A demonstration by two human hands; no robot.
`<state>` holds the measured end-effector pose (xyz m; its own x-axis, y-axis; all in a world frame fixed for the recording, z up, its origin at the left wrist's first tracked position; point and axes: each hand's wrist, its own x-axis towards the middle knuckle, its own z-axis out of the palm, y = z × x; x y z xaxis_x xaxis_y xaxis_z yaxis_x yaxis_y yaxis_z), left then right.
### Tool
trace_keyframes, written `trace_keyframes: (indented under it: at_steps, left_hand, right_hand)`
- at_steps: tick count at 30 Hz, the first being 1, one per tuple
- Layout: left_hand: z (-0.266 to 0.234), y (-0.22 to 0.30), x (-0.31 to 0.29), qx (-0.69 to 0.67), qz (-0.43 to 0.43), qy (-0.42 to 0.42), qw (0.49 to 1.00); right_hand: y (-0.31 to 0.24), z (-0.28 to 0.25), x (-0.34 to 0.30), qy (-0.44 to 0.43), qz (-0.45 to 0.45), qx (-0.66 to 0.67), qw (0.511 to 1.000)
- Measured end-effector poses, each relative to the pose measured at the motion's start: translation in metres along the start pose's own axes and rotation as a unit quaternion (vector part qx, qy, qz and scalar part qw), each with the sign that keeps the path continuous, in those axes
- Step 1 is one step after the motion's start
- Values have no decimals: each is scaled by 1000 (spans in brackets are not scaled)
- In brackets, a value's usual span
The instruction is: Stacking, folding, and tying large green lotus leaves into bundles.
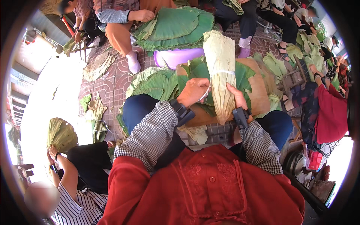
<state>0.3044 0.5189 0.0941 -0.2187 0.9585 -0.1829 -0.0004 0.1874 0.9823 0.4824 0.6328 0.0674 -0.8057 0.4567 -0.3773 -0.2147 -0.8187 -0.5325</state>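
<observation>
A pale bundle of folded lotus leaves (219, 52) stands upright between my hands, its narrow gathered end toward me. A white plastic strap (224, 71) runs around its middle. At the bundle's left side my left hand (194, 91) is closed, pinching the loose end of the strap. My right hand (238, 97) grips the bundle from the right, with the thumb along its front and the other fingers hidden behind. Under and behind it, dark green leaves (243, 75) lie on a brown board (260, 97).
Stacked green leaves (180, 24) rest over a purple basin (178, 57) ahead. More leaves (155, 84) lie left of the board. Dry leaves (99, 65) are scattered on the tiled floor (112, 84). Several people sit close by; one at lower left holds a leaf bundle (60, 135).
</observation>
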Motion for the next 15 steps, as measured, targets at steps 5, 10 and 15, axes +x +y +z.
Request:
trace_keyframes:
  at_steps: [5, 10, 15]
  left_hand:
    - [-7, 3, -2, -6, 25, 26, 999]
    - [-18, 2, 0, 10, -9, -40, 999]
    - [-16, 6, 1, 21, -5, 28, 999]
  right_hand:
    - [-14, 7, -18, 15, -4, 43, 999]
    - [-15, 8, -17, 13, -14, 31, 999]
    - [-13, 5, -12, 3, -10, 23, 1000]
